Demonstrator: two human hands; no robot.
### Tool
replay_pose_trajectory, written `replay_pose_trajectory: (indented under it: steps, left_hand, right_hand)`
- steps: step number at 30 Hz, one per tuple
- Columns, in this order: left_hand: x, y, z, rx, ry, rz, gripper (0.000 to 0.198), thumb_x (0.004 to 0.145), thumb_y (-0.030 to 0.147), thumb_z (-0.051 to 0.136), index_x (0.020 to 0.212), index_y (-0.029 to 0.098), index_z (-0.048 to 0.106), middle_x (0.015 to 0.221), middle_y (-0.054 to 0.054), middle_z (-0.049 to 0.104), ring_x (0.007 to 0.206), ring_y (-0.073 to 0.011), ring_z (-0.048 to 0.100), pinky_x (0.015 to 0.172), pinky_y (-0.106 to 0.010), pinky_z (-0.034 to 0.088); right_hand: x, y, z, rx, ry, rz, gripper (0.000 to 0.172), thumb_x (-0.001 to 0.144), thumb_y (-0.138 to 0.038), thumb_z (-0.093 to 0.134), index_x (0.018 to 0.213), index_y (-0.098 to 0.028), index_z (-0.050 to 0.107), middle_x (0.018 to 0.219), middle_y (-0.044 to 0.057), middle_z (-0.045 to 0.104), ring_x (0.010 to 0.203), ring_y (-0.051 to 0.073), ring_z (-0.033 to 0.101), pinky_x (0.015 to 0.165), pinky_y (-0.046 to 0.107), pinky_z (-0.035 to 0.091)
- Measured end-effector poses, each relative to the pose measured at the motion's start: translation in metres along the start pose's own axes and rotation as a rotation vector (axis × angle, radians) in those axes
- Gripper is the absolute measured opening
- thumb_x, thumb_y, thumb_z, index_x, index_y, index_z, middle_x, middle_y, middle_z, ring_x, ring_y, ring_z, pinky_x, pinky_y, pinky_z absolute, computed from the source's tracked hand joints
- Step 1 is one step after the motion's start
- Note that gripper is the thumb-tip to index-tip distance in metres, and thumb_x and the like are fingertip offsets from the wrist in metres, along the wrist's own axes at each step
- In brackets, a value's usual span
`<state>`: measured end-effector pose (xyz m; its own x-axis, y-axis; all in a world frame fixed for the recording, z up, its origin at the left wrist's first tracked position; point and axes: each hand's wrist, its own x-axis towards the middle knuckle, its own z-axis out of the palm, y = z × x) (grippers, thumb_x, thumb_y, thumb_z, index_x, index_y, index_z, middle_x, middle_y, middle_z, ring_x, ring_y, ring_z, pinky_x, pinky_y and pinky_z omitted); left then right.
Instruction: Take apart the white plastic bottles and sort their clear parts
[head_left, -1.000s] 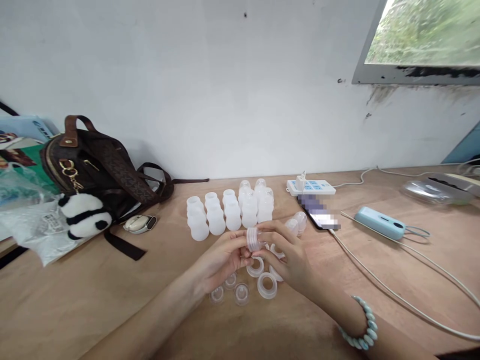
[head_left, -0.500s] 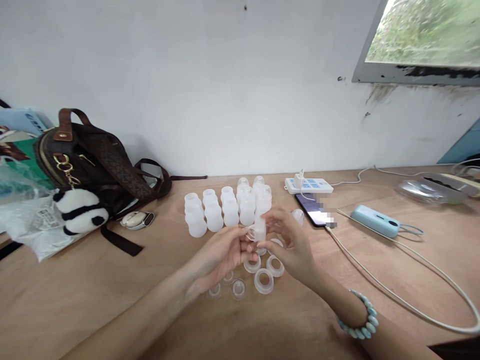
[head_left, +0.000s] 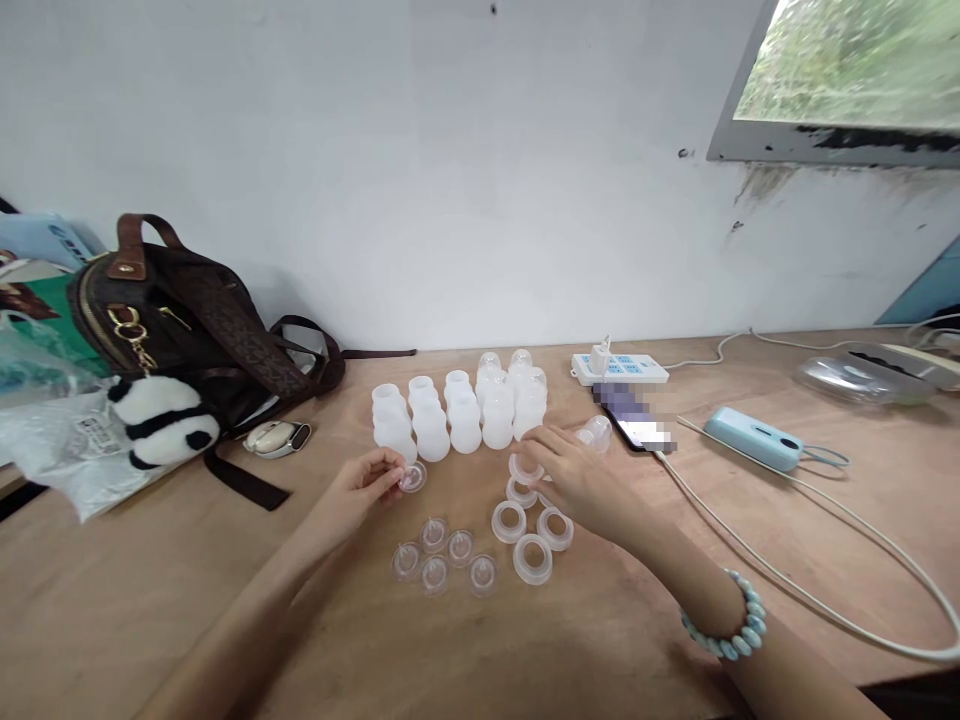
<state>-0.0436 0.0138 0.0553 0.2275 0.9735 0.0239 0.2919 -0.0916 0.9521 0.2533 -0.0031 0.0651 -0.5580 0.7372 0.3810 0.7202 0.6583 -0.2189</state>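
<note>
My left hand (head_left: 367,482) pinches a clear baby bottle teat (head_left: 414,477) by its rim, just in front of the white bottles (head_left: 427,430). Several more teats (head_left: 434,575) lie on the table below it. My right hand (head_left: 574,478) is closed on a translucent screw ring (head_left: 526,470), its fingertips at the ring's right edge. Beneath and in front of that hand are several other rings (head_left: 532,560), one partly covered by the fingers. Whether the held ring touches the table I cannot tell.
Clear domed caps top the bottles (head_left: 498,405) on the right; a loose domed cap (head_left: 598,432) lies near the phone (head_left: 637,425). A power strip (head_left: 621,369), blue power bank (head_left: 754,438) and white cable (head_left: 795,570) sit rightward. Leftward are a backpack (head_left: 187,310) and earbud case (head_left: 270,437).
My hands, together over the rings before, have moved apart. The left went left with the teat; the right holds the ring lower down. More teats and rings now show.
</note>
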Motion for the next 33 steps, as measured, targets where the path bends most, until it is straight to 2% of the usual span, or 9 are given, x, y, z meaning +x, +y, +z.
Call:
replay_pose_trajectory:
  steps: [3, 7, 11, 15, 17, 21, 28, 33]
  left_hand:
    - [0.002, -0.015, -0.006, 0.144, -0.046, 0.016, 0.031, 0.077, 0.048, 0.066, 0.074, 0.018, 0.063, 0.066, 0.000, 0.060, 0.061, -0.0154, 0.051, 0.058, -0.026, 0.038]
    - [0.001, -0.025, -0.010, 0.257, -0.096, 0.033, 0.025, 0.082, 0.043, 0.062, 0.076, 0.019, 0.066, 0.067, 0.000, 0.062, 0.062, -0.0171, 0.052, 0.060, -0.027, 0.039]
    - [0.001, -0.031, -0.009, 0.295, -0.116, 0.020, 0.024, 0.083, 0.041, 0.061, 0.077, 0.018, 0.068, 0.071, -0.002, 0.066, 0.067, -0.0187, 0.056, 0.064, -0.027, 0.041]
    - [0.001, -0.033, -0.009, 0.312, -0.154, 0.004, 0.022, 0.081, 0.038, 0.062, 0.077, 0.018, 0.070, 0.074, -0.003, 0.069, 0.070, -0.0195, 0.059, 0.066, -0.028, 0.043]
    - [0.001, -0.032, -0.011, 0.328, -0.183, -0.005, 0.022, 0.081, 0.037, 0.061, 0.076, 0.018, 0.070, 0.073, -0.003, 0.069, 0.070, -0.0199, 0.060, 0.065, -0.028, 0.044]
    - [0.000, -0.031, -0.017, 0.359, -0.223, -0.047, 0.021, 0.081, 0.034, 0.059, 0.081, 0.017, 0.070, 0.076, -0.003, 0.071, 0.073, -0.0205, 0.062, 0.068, -0.029, 0.045]
    - [-0.005, -0.020, -0.014, 0.376, -0.274, -0.057, 0.017, 0.080, 0.029, 0.057, 0.078, 0.017, 0.069, 0.072, -0.002, 0.070, 0.067, -0.0187, 0.061, 0.062, -0.026, 0.042]
    - [-0.006, -0.020, -0.011, 0.431, -0.262, 0.006, 0.016, 0.079, 0.027, 0.057, 0.077, 0.018, 0.070, 0.074, -0.001, 0.068, 0.069, -0.0183, 0.059, 0.063, -0.026, 0.042]
  right_hand:
    - [-0.001, 0.000, 0.002, -0.175, -0.115, -0.043, 0.028, 0.079, 0.001, 0.056, 0.100, -0.015, 0.062, 0.101, 0.012, 0.064, 0.097, 0.028, 0.055, 0.087, 0.044, 0.045]
    - [-0.003, 0.002, 0.003, -0.259, -0.155, -0.060, 0.042, 0.076, 0.002, 0.057, 0.113, -0.017, 0.060, 0.104, 0.012, 0.068, 0.102, 0.030, 0.052, 0.088, 0.046, 0.040]
    - [-0.004, 0.004, 0.003, -0.283, -0.197, -0.026, 0.032, 0.079, -0.001, 0.058, 0.107, -0.016, 0.061, 0.101, 0.013, 0.070, 0.105, 0.033, 0.052, 0.088, 0.048, 0.039]
    - [-0.005, 0.005, 0.002, -0.278, -0.226, 0.000, 0.034, 0.080, -0.004, 0.060, 0.112, -0.015, 0.060, 0.102, 0.013, 0.070, 0.109, 0.033, 0.051, 0.090, 0.048, 0.038]
    - [-0.005, 0.005, 0.001, -0.269, -0.233, 0.014, 0.030, 0.080, -0.006, 0.062, 0.108, -0.016, 0.061, 0.100, 0.012, 0.071, 0.109, 0.032, 0.052, 0.092, 0.047, 0.037]
    - [-0.003, 0.004, -0.001, -0.257, -0.172, 0.022, 0.013, 0.085, -0.013, 0.060, 0.097, -0.017, 0.061, 0.104, 0.010, 0.070, 0.108, 0.029, 0.053, 0.095, 0.047, 0.032]
    - [0.000, 0.002, 0.002, -0.241, -0.039, -0.032, 0.011, 0.091, -0.014, 0.055, 0.098, -0.017, 0.062, 0.097, 0.008, 0.070, 0.100, 0.027, 0.055, 0.094, 0.045, 0.031]
    - [0.000, 0.004, 0.006, -0.243, 0.010, -0.076, 0.009, 0.090, -0.012, 0.054, 0.093, -0.016, 0.062, 0.093, 0.008, 0.068, 0.094, 0.026, 0.055, 0.091, 0.043, 0.033]
